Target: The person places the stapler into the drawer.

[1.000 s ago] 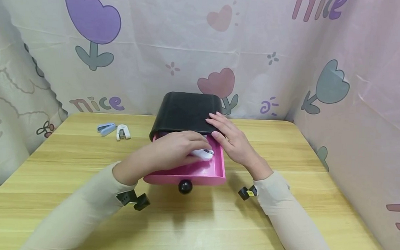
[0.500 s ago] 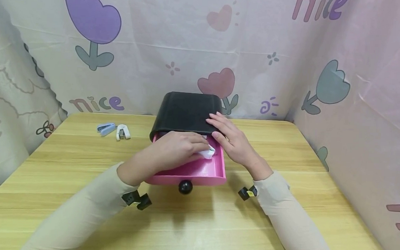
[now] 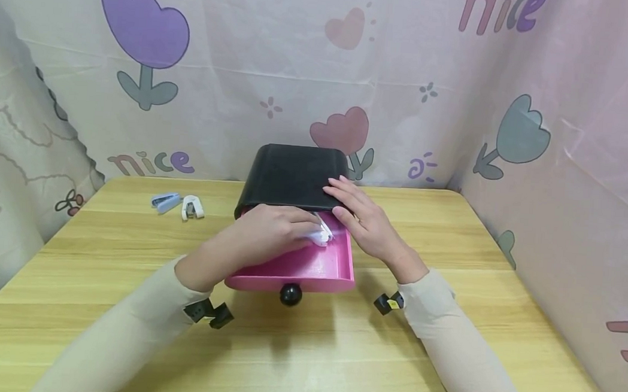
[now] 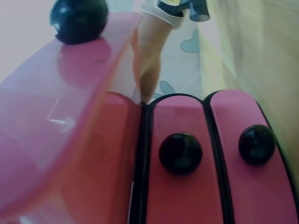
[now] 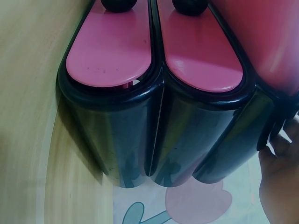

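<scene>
One big cloth (image 3: 246, 66) with flowers hangs behind one wooden table (image 3: 304, 351). On the table stands one black cabinet (image 3: 296, 174). It has three pink drawers: the top drawer (image 3: 314, 286) is pulled out, and the two lower drawers (image 4: 187, 200) are pushed in.

There are two hands. The left hand (image 3: 274, 229) is in over the top drawer, fingers bent around a white thing (image 3: 319, 238). The white thing is inside that drawer, near the right side, too blurry to tell if it is one piece or more. The right hand (image 3: 363, 220) has its fingers loosely straight, resting on the cabinet's front right corner, holding nothing.

Two little staplers lie at the table's back left: one blue stapler (image 3: 165, 202) and one white stapler (image 3: 191, 208), side by side. Three round black knobs (image 3: 290, 294) show, one on each drawer.

Half a second ago, the left hand and its white thing were a bit more to the right. The right hand has stayed put.
</scene>
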The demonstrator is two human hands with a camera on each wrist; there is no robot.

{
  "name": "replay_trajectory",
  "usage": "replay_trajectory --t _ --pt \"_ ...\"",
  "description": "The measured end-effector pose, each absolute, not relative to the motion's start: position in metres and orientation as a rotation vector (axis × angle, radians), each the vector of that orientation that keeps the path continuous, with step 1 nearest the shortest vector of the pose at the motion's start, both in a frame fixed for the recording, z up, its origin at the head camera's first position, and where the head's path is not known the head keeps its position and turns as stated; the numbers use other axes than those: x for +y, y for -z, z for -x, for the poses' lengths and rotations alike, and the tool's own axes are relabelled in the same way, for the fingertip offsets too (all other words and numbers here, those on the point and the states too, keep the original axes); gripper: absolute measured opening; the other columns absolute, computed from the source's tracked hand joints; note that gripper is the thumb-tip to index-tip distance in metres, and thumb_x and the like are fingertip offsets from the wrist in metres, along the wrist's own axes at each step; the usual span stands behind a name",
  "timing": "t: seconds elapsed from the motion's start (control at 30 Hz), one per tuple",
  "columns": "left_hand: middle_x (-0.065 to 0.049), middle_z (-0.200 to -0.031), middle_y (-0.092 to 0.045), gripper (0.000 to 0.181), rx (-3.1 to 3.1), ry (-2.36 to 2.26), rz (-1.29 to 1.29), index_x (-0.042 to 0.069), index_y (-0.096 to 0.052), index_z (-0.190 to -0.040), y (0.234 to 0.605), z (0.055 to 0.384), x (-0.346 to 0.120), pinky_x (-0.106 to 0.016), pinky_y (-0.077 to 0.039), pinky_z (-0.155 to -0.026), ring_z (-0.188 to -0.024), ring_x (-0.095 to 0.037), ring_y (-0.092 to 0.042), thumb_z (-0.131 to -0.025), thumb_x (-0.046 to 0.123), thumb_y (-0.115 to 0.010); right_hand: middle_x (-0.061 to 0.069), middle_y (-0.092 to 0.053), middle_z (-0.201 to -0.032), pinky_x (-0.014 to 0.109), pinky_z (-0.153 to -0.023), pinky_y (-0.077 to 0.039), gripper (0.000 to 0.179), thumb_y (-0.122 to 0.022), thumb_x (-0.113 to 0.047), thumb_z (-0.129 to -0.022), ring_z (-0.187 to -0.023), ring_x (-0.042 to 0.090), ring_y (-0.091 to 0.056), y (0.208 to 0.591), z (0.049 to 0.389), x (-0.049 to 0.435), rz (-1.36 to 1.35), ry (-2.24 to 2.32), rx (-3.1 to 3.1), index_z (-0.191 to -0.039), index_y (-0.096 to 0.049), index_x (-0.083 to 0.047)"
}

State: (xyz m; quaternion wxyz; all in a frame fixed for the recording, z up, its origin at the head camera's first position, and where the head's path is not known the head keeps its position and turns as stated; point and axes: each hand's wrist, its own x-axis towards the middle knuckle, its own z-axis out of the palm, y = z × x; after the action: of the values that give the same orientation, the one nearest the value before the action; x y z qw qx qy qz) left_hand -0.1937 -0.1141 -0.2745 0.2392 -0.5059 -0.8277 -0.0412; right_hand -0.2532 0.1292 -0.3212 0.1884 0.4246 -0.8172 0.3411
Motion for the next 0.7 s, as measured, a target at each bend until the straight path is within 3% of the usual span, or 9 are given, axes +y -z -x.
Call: replay_trajectory --t 0.5,0.7 --pt "-0.003 -0.104 -0.072 0.036 -2.146 0.471 1.293 0.008 -0.075 -0.106 0.272 0.192 -0.147 -0.038 -0.055 -0.088 -0.1 -0.021 -0.067 -0.072 0.012 -0.088 -0.003 -0.038 -0.154 0.047 -0.116 -0.024 0.045 -0.045 -0.037 -0.103 -0.146 0.015 -0.021 0.321 0.253 0.128 -1.171 -0.978 -2.33 -0.144 -0.05 -0.018" --pt "-0.004 -0.102 -0.072 0.033 -2.122 0.521 1.237 0.005 -0.075 -0.103 0.269 0.197 -0.163 -0.039 -0.056 -0.085 -0.096 -0.023 -0.067 -0.073 0.012 -0.087 -0.002 -0.039 -0.153 0.047 -0.116 -0.024 0.046 -0.044 -0.039 -0.103 -0.146 0.016 -0.022 0.321 0.253 0.128 -1.168 -0.984 -2.325 -0.144 -0.05 -0.017"
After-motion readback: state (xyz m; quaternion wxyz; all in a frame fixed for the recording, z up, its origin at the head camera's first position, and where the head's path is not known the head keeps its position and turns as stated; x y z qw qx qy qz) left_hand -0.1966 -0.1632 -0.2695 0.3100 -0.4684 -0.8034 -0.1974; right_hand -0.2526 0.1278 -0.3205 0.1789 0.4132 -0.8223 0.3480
